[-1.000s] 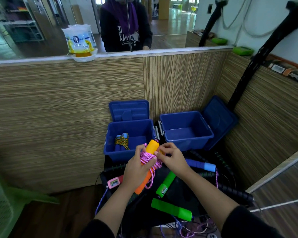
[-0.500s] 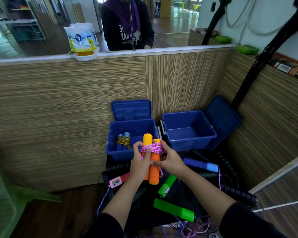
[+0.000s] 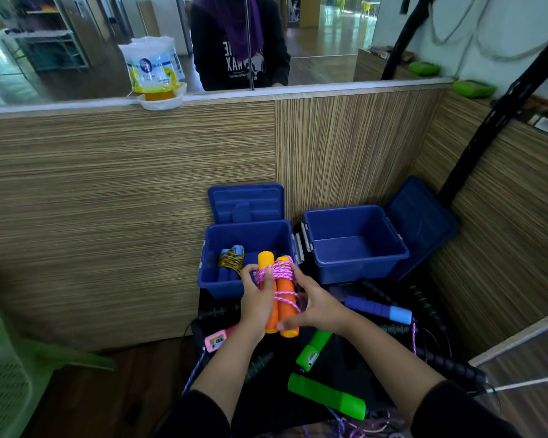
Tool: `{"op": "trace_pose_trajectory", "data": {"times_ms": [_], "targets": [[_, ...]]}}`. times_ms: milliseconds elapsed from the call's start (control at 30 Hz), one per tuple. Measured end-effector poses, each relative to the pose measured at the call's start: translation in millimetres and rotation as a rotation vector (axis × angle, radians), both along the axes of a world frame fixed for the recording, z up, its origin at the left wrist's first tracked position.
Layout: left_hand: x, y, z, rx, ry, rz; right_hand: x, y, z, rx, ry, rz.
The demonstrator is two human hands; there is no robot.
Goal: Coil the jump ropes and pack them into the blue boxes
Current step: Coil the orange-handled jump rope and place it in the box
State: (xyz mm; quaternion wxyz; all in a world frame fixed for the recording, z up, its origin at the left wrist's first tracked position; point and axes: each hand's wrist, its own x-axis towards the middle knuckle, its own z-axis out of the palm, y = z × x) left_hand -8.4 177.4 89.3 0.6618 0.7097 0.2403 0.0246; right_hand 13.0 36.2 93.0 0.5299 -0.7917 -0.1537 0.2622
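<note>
Office-like reception: wood-laminate counter, glass partition, shelving behind.

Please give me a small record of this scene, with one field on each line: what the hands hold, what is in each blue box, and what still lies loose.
held item: orange-handled jump rope, pink cord wound round both handles
left hand: grips the bundle from the left
right hand: holds it from the right, fingers spread
left blue box: lid open, one coiled rope with blue handles inside
right blue box: lid open, nothing visible inside
loose: green handles, blue handle, pink handle, several black handles
</note>
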Motion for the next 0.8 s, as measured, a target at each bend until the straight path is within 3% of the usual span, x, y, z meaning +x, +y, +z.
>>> {"op": "trace_pose_trajectory", "data": {"times_ms": [100,233,467,800], "targets": [[5.7,3.7,-2.2,-0.029,0.035,-0.002,6.0,-1.2,0.5,-0.066,0.050,0.059],[10.2,5.1,-8.7,0.022,0.036,0.010,8.1,-1.7,2.7,-0.189,-0.079,0.080],[15.7,-0.8,-3.0,0.240,-0.001,-0.013,12.2,-0.7,0.2,-0.126,-0.132,-0.009],[12.1,-7.6,-6.2,0.253,0.006,-0.003,11.1,-4.4,1.2,-0.052,-0.067,-0.013]]}}
